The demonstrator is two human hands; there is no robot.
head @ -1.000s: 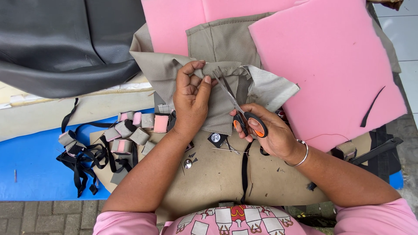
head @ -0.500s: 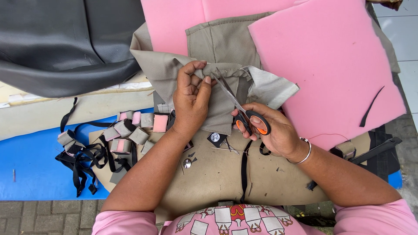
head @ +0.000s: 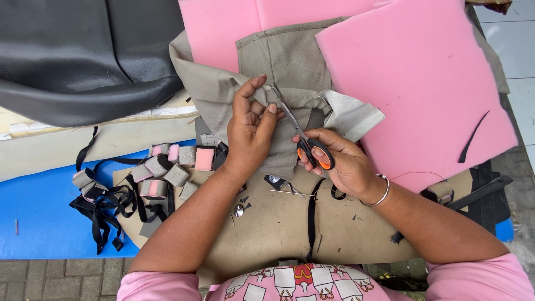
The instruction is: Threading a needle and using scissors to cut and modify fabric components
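beige fabric (head: 290, 72) pinched in left hand (head: 251, 131); right hand (head: 340, 161) grips scissors (head: 304, 136).

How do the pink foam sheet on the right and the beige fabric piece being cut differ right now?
The pink foam sheet lies flat, thick and smooth; the beige fabric piece is thin, creased and folded. Nothing holds the foam, while the left hand pinches the fabric as the right hand works the orange-handled scissors at it. Both lie overlapping on the same work surface.

Pink foam sheet (head: 423, 89) crowds right; blue mat (head: 44, 217) lies open left.
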